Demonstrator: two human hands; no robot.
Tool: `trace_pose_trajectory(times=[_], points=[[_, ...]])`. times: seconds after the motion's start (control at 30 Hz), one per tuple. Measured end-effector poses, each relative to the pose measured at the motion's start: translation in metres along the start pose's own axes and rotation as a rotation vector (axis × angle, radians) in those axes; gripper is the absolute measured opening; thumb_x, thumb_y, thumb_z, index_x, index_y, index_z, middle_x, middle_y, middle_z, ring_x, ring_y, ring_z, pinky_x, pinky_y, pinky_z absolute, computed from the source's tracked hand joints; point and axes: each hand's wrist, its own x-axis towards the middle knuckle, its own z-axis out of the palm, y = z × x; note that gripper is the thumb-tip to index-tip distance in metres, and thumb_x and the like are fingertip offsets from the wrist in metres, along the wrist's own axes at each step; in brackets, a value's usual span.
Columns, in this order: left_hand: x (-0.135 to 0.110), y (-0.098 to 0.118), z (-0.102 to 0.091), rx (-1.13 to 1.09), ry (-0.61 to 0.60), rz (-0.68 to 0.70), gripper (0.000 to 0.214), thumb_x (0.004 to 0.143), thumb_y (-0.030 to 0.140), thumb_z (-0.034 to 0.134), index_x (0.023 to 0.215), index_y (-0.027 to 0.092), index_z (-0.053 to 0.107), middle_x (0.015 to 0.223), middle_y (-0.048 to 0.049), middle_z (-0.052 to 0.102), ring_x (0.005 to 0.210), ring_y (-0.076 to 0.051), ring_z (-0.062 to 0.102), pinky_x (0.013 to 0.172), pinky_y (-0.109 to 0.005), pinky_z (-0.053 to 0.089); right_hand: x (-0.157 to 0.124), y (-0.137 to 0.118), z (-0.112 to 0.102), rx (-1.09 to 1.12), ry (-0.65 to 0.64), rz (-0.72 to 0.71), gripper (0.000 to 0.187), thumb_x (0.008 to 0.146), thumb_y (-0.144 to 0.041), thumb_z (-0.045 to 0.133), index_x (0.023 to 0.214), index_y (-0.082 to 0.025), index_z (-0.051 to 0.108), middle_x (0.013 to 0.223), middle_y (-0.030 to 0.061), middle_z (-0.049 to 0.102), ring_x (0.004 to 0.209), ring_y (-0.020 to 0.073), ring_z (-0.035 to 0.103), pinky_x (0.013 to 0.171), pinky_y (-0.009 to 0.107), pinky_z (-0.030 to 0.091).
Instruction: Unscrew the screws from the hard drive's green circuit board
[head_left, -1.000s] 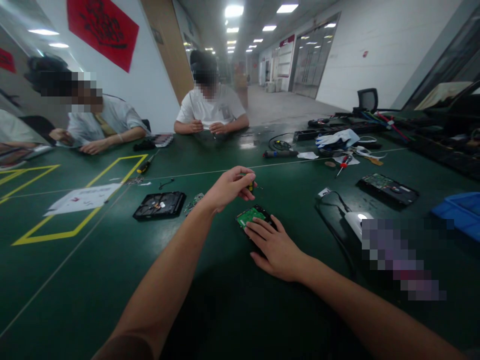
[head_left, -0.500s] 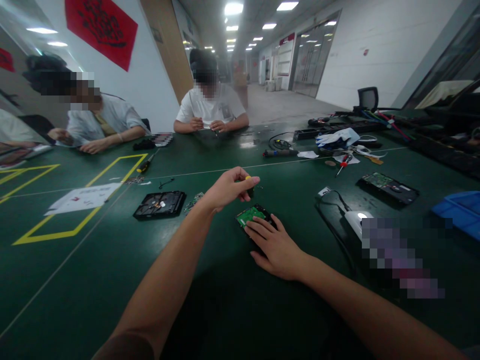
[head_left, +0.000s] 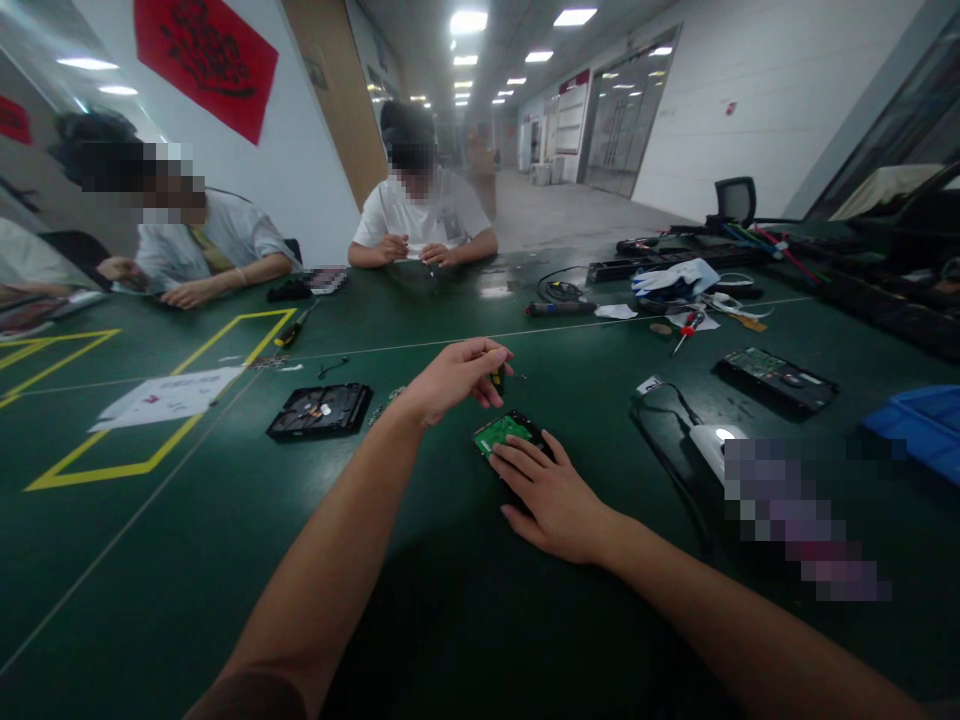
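Note:
My left hand (head_left: 465, 375) is closed around the short yellow-and-black handle of a screwdriver (head_left: 498, 379), just above the far edge of a hard drive (head_left: 501, 432). Its shaft is mostly hidden, so I cannot tell whether the tip touches the drive. The drive lies on the green table with its green circuit board facing up. Across its near right part rests my right hand (head_left: 546, 492), fingers spread flat and thumb on the near side. Left of my left forearm sits another hard drive (head_left: 319, 411), with small screws (head_left: 386, 405) partly hidden beside it.
On the right lie a third hard drive (head_left: 776, 380), a white device with a black cable (head_left: 667, 460) and a blue bin (head_left: 919, 430). Farther back are a red screwdriver (head_left: 688, 330), gloves (head_left: 675, 280) and a dark tool (head_left: 561, 308). Paper (head_left: 165, 395) lies left; co-workers sit opposite.
My left hand has turned slightly around the screwdriver handle, and its fingers have shifted. My right hand and the hard drive under it stay in place.

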Motion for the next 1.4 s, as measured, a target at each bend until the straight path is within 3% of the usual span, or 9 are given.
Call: trace_pose_trajectory(times=[0.2,0.47,0.67,0.87,1.1,1.4], points=[[-0.0013,0.0016,0.0031,-0.087,0.000,-0.028,0.016,0.099,0.034,0.060,0.103,0.019,0.056,0.112,-0.0106,0.074,0.062,-0.014,0.072,0.054,-0.025,0.053,0.0001,0.0007,0.0004,-0.001,0.002,0.001,0.062,0.103,-0.045,0.049,0.161,-0.026,0.039,0.167,0.0095,0.038,0.157,0.0310,0.027,0.128,0.061,0.008],[-0.0017,0.0002,-0.0028,-0.052,-0.082,-0.009,0.021,0.099,0.031,0.059,0.110,0.018,0.071,0.092,-0.0051,0.068,0.072,-0.013,0.069,0.066,-0.025,0.052,0.0002,-0.0009,-0.0013,-0.005,-0.004,0.005,0.061,0.104,-0.046,0.049,0.160,-0.025,0.041,0.166,0.0102,0.040,0.156,0.0304,0.027,0.128,0.061,0.007],[-0.0017,0.0012,-0.0031,-0.056,-0.061,0.009,0.026,0.099,0.031,0.057,0.115,0.017,0.072,0.108,-0.0093,0.069,0.075,-0.013,0.066,0.069,-0.027,0.052,0.0002,-0.0006,-0.0018,-0.009,-0.005,-0.001,0.061,0.104,-0.045,0.048,0.160,-0.025,0.040,0.166,0.0107,0.040,0.156,0.0308,0.027,0.128,0.061,0.009],[0.0006,-0.0001,0.0020,0.042,-0.019,0.037,0.027,0.098,0.040,0.061,0.108,0.017,0.073,0.105,-0.0081,0.071,0.070,-0.011,0.059,0.067,-0.026,0.049,0.0003,-0.0009,-0.0013,-0.018,-0.002,0.003,0.061,0.104,-0.046,0.048,0.160,-0.024,0.041,0.167,0.0109,0.039,0.156,0.0314,0.027,0.128,0.061,0.009],[0.0014,-0.0003,0.0034,0.045,0.037,0.043,0.020,0.095,0.036,0.063,0.095,0.016,0.067,0.101,-0.0081,0.073,0.070,-0.013,0.059,0.069,-0.028,0.048,0.0004,0.0003,-0.0003,-0.008,-0.010,0.002,0.062,0.104,-0.046,0.048,0.162,-0.026,0.038,0.168,0.0099,0.037,0.157,0.0321,0.027,0.128,0.061,0.008],[-0.0011,0.0050,0.0002,0.155,-0.006,0.043,0.025,0.094,0.032,0.057,0.100,0.017,0.077,0.100,-0.0066,0.073,0.075,-0.014,0.058,0.071,-0.028,0.046,0.0001,0.0010,0.0010,-0.009,-0.001,0.000,0.061,0.104,-0.047,0.048,0.161,-0.026,0.039,0.166,0.0105,0.040,0.156,0.0317,0.027,0.127,0.062,0.009]])
